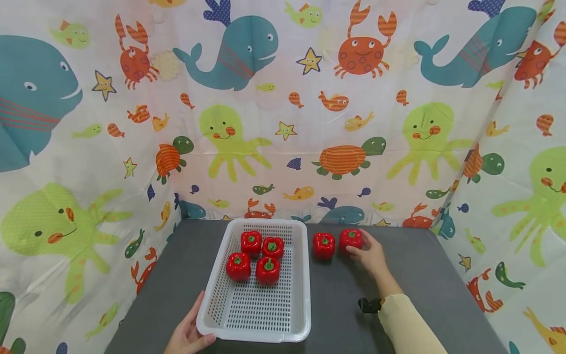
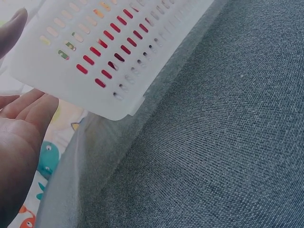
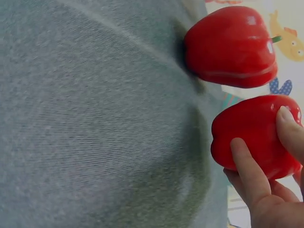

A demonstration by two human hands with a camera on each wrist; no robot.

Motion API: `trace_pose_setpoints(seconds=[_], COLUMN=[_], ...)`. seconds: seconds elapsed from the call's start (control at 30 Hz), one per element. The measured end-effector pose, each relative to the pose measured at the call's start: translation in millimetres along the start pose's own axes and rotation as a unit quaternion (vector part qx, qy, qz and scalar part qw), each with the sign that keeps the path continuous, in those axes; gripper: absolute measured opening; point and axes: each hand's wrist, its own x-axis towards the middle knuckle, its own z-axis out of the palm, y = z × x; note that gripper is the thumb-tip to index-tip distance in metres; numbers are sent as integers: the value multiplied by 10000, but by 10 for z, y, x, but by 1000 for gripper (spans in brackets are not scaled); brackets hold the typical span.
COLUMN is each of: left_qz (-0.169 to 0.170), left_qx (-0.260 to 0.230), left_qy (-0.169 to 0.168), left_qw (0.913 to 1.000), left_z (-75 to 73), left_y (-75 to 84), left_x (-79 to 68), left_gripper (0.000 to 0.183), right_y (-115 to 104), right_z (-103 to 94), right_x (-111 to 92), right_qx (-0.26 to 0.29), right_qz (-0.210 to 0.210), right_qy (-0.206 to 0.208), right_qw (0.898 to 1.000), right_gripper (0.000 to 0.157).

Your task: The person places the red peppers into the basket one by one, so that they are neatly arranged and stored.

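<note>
My right hand (image 1: 371,253) grips a red bell pepper (image 3: 251,133), thumb and fingers spread around its sides. Whether this pepper touches the table cannot be told. Just left of it in the head view, another red bell pepper (image 1: 324,247) stands upright, green stem up. Several more red peppers (image 1: 268,271) stand in the far half of a white perforated basket (image 1: 306,295). At the basket's near left corner is my left hand (image 1: 187,329), fairly straight fingers against the left side and thumb by the front rim. The left wrist view shows those fingers (image 2: 35,109) partly hidden behind the basket wall.
A dark grey cloth (image 1: 340,305) covers the table. Curtains (image 1: 296,187) printed with sea animals enclose the back and both sides. A black wrist strap (image 1: 369,305) sits at the right sleeve's (image 1: 409,324) cuff.
</note>
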Motion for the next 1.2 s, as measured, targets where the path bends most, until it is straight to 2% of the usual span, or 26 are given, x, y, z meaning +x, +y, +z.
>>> trace_pose_setpoints(seconds=[0.4, 0.67, 1.0, 1.2], left_qz=[-220, -85, -101, -179], left_qx=[-139, -96, -206, -256], left_qy=[269, 125, 97, 148], left_qw=[9993, 9998, 9997, 9994], left_z=[27, 17, 11, 20], left_y=[35, 27, 33, 39], left_x=[-5, -4, -11, -5], left_gripper=[103, 103, 103, 104], right_y=[-263, -418, -792, -955], right_z=[-25, -45, 33, 94], right_x=[-48, -148, -311, -369], right_qx=[48, -345, -347, -426], right_qz=[-237, -335, -501, -669], right_qy=[314, 434, 390, 226], right_qw=[9992, 9979, 9974, 9966], right_gripper=[89, 90, 88, 88])
